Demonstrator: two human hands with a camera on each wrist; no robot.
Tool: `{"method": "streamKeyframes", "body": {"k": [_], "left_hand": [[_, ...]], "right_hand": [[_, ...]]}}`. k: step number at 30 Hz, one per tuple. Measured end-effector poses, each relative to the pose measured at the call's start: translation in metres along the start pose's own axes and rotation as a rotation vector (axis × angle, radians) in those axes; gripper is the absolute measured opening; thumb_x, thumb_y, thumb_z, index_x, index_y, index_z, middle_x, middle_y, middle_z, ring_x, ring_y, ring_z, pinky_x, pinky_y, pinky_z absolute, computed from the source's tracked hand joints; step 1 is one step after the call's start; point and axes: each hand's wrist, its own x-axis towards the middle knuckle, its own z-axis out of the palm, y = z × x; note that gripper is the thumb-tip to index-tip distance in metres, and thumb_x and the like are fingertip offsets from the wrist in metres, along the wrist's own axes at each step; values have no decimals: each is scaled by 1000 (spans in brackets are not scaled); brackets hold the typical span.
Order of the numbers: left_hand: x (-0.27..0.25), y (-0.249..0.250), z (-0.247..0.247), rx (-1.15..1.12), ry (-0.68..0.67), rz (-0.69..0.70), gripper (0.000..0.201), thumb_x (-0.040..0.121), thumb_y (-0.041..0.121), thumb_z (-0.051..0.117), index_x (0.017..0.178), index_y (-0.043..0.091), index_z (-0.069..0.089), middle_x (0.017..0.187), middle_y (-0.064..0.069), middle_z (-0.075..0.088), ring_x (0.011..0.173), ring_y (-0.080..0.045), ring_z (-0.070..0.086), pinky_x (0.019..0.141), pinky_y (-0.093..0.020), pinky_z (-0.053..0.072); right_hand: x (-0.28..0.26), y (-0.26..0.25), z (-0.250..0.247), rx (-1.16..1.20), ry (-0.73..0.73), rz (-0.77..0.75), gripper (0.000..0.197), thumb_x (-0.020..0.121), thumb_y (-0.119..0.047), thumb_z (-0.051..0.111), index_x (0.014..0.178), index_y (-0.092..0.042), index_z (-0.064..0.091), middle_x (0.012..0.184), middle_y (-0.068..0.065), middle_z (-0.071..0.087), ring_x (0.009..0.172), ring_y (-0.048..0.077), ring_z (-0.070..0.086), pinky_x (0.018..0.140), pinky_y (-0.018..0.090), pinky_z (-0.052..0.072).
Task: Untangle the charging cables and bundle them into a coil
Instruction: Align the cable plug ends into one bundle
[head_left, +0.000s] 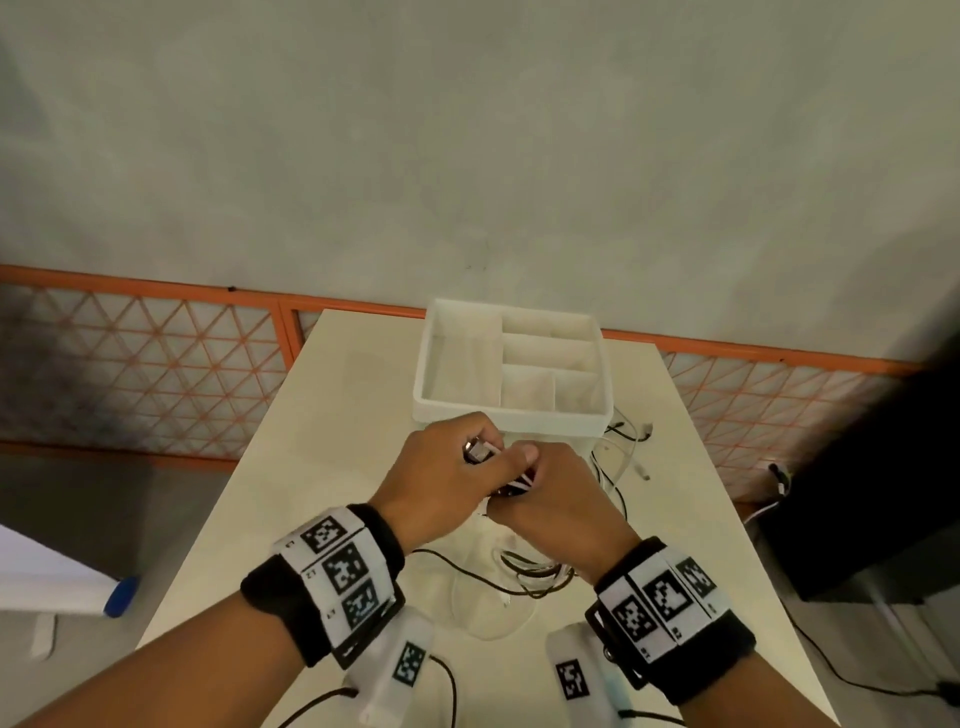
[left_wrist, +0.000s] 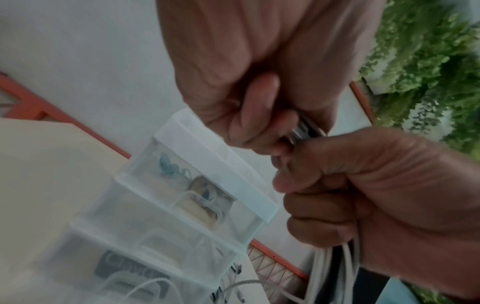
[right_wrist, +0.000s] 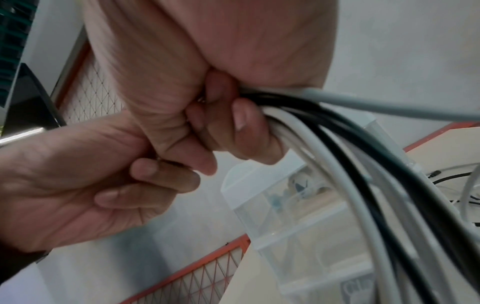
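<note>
Above the cream table (head_left: 311, 441) my two hands meet over a tangle of black and white charging cables (right_wrist: 350, 144). My right hand (head_left: 524, 467) grips a bunch of these cables in its fist; they hang down from it in the right wrist view. My left hand (head_left: 470, 441) pinches a metal plug (left_wrist: 303, 131) at the top of the bunch, right against the right hand's thumb. More cable loops (head_left: 519, 577) lie on the table under my wrists. Loose cable ends (head_left: 623, 441) lie beside the organizer.
A white drawer organizer (head_left: 511, 410) with a divided open top stands just behind my hands; its clear drawers (left_wrist: 215, 164) hold small items. Two white tagged blocks (head_left: 400, 665) sit at the near edge. A black box (head_left: 857, 493) is off the table's right side.
</note>
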Motion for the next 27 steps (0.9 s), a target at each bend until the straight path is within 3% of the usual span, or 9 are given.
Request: {"method": "streamKeyframes", "body": {"k": [3,6,9,11,13,15,19,23,27], "left_hand": [[8,8,-3,-74,151,-40,26,79,37,76,68,16,65,53,10,60,47,-6,52,48,-22,42],[18,22,-17,-434,296,-251,25,82,28,75,73,10,62,55,-4,56,38,-12,38,38,-19,27],[20,14,-33,-398,76,-416,31,86,38,71,81,8,63,67,-11,59,47,-15,46,39,-22,37],[19,5,-31,-76,-97,-449,49,86,56,63,86,8,63,82,-8,66,70,-20,61,62,-31,55],[22,9,-22,217,-32,-355,59,83,70,52,100,15,64,100,2,69,93,-19,64,87,-38,52],[24,30,-11,158,36,-168,60,82,73,45,107,22,63,104,10,68,99,-9,63,90,-34,49],[32,75,23,121,-137,12,71,87,75,32,90,14,68,72,5,68,66,-10,63,74,-37,53],[48,98,15,-83,30,-119,57,90,63,49,59,18,64,50,4,34,41,-13,31,46,-26,33],[61,118,-15,-433,69,-164,37,90,43,66,70,12,65,45,6,26,41,-13,18,41,-21,22]], "right_hand": [[10,4,-12,-29,47,-30,17,77,-9,70,74,-25,63,58,-11,62,48,0,53,50,17,40],[18,20,-33,2,105,19,18,84,-17,73,74,-26,61,51,-13,57,44,4,47,50,25,40],[19,31,-52,35,178,31,13,86,-24,75,78,-22,65,49,-13,55,42,4,44,49,23,38],[20,26,-61,9,199,-36,13,85,-20,75,77,-20,65,53,-12,56,44,2,44,47,20,36],[22,13,-68,-79,146,-119,14,83,-11,72,78,-21,63,59,-9,60,48,7,49,47,22,38],[22,-2,-71,-163,95,-194,20,80,-5,66,80,-23,59,64,-9,62,52,10,54,49,22,41],[21,-25,-84,-98,170,-349,25,81,0,67,84,-19,51,61,-11,56,54,-2,56,49,11,40],[23,-10,-110,-92,376,-366,27,81,-27,80,75,-13,58,70,-6,64,63,7,58,58,20,45],[28,65,-110,-334,457,-80,34,84,-24,69,58,-14,50,63,2,52,68,29,54,60,33,38]]}}
